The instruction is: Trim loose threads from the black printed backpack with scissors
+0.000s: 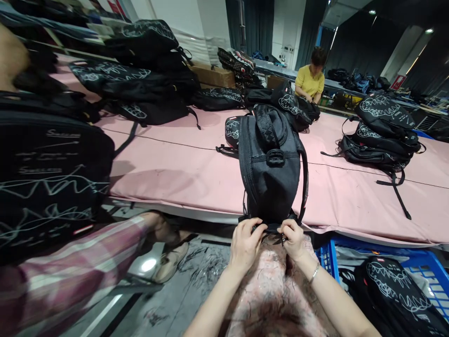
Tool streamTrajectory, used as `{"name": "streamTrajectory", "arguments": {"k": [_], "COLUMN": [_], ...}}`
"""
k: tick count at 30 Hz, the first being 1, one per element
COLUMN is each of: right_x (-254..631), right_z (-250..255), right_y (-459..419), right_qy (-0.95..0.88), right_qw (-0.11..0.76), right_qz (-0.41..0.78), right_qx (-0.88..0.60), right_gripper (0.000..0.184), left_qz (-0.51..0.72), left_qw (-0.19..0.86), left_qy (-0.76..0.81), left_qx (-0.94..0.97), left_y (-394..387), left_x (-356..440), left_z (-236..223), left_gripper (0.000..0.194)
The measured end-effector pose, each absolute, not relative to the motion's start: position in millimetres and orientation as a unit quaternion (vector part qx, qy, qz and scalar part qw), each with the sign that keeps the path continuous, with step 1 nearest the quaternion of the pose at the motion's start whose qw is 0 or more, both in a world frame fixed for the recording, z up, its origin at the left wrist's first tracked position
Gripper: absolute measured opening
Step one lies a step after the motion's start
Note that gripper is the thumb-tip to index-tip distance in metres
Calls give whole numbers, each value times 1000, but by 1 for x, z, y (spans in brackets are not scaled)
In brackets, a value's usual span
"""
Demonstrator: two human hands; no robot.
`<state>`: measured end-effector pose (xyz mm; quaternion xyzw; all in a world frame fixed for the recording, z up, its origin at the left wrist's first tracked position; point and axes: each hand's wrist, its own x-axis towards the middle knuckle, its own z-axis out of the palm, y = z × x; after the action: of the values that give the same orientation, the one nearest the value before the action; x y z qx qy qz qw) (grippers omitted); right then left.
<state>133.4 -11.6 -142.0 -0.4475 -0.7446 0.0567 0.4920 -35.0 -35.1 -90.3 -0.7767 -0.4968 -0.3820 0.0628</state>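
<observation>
A black backpack point(271, 166) lies on the pink table point(182, 168), its near end hanging over the table's front edge toward me. My left hand point(244, 243) pinches that near end from the left, fingers curled. My right hand point(293, 238), with a bracelet at the wrist, grips the same edge from the right, fingers closed on the fabric or a strap. Both hands sit close together just below the table's edge, above my lap.
Stacks of black printed backpacks stand at the back left point(140, 70) and right point(384, 131). A large one point(49, 178) fills the near left beside a co-worker's plaid sleeve point(70, 276). A person in yellow point(310, 79) works across the table. A blue crate point(421, 276) holds another backpack.
</observation>
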Motion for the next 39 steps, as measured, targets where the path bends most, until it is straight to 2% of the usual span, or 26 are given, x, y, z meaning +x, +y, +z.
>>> {"name": "streamTrajectory", "arguments": {"k": [5, 15, 27, 29, 32, 34, 37, 39], "right_x": [136, 143, 152, 153, 152, 148, 138, 130], "right_z": [-143, -120, -43, -40, -38, -35, -31, -29], "right_y": [-13, -3, -11, -10, -12, -15, -23, -27], "right_qy": [-746, -745, -748, -745, -734, -731, -761, -782], "right_qw": [491, 504, 538, 541, 545, 532, 460, 403], "right_qz": [76, 148, 171, 171, 166, 136, 82, 70], "right_qx": [-443, -411, -348, -349, -370, -405, -450, -470], "right_gripper": [20, 20, 26, 26, 21, 25, 40, 37], "left_qz": [-395, -385, -477, -517, -571, -561, -519, -494], "left_qw": [44, -12, -51, -61, -112, -202, -339, -369], "left_qy": [-495, -487, -433, -453, -509, -537, -547, -566], "left_qx": [-772, -784, -764, -723, -634, -597, -562, -547], "left_y": [-31, -20, -24, -24, -21, -18, -14, -15], "left_x": [-31, -34, -33, -32, -32, -32, -31, -29], "left_z": [-89, -77, -17, -25, -52, -74, -101, -107], "left_gripper": [20, 13, 8, 15, 58, 77, 68, 58]}}
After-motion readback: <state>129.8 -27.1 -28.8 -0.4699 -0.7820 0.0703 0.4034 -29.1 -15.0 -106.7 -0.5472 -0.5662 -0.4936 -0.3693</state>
